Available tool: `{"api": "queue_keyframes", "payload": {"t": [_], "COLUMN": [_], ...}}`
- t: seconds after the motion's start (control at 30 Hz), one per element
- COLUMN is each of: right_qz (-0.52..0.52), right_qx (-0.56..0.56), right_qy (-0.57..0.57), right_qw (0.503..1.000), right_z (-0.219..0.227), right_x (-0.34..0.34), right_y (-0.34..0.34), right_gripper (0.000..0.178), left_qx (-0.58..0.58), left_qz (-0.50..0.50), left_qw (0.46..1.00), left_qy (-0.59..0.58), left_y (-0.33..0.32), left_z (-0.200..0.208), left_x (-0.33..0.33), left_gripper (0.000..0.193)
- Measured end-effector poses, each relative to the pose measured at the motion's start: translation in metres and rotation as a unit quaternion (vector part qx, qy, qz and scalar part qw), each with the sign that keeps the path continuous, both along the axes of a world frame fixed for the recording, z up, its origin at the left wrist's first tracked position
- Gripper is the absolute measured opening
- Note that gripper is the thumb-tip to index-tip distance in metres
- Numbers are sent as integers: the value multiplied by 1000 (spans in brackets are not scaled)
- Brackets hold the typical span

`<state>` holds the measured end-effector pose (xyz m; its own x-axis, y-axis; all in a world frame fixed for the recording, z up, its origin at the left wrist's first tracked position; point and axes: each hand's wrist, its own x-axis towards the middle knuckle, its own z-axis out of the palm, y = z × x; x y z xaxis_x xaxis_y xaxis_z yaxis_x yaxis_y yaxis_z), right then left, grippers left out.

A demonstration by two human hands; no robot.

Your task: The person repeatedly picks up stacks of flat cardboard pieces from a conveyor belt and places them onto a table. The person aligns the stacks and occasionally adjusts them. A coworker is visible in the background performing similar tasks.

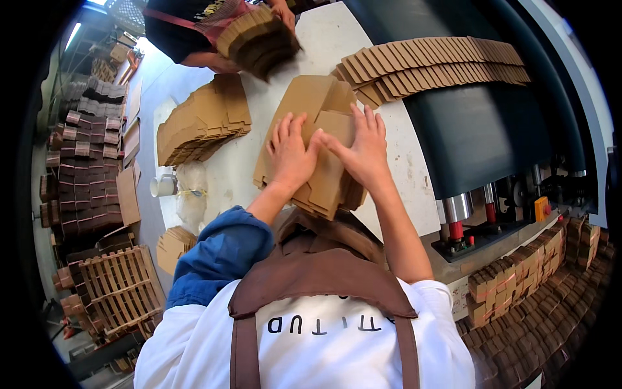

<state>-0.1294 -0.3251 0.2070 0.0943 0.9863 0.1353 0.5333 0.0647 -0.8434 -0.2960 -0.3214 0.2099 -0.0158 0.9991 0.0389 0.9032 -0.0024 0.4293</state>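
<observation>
Belt (479,133), dark and wide, borders the pale worktop (236,168) at which we stand, and a long overlapping row of blanks (440,53) runs across it onto the worktop's far right part. Nearer, directly before our apron (324,275), our cardboard stack (327,172) lies on the worktop, between that row and another stack (204,120) to the left. We take the step in hand to be gathering and evening up these flat pieces; the next move, in our judgement, calls for bringing the palms to opposite sides and pressing the edges flush, without bending the flaps. Our stack looks plain brown and matt, layered, with notched, stepped outlines; its upper pieces sit out of line, one reaching farther toward the far side, and its near end shows several uneven edges. Both hands lie on top, palms down: the left hand (291,152) has its grip spread, and the right hand (363,149) is likewise splayed along the right edge, pinching nothing that we can see. Smallest of all, the thumb tips nearly meet above the cardboard.
</observation>
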Motion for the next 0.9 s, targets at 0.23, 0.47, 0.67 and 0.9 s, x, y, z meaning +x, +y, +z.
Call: {"api": "queue_keyframes", "payload": {"t": [0.23,0.47,0.67,0.9], "right_qz": [18,12,29,11], "right_qx": [-42,-54,-38,-104], "right_qy": [-70,-44,-30,-54], "right_qw": [997,997,998,993], "right_z": [-7,-35,-49,-49], "right_x": [-11,1,8,-17], "right_y": [5,9,4,18], "right_gripper": [79,82,88,87], "left_qx": [-14,73,-194,-503], "left_qz": [-142,-315,-198,38], "left_qw": [990,901,802,552], "left_qy": [-7,-291,-528,-664], "left_y": [7,136,171,190], "left_z": [20,52,-14,-69], "left_x": [-30,120,189,163], "left_gripper": [54,32,33,30]}}
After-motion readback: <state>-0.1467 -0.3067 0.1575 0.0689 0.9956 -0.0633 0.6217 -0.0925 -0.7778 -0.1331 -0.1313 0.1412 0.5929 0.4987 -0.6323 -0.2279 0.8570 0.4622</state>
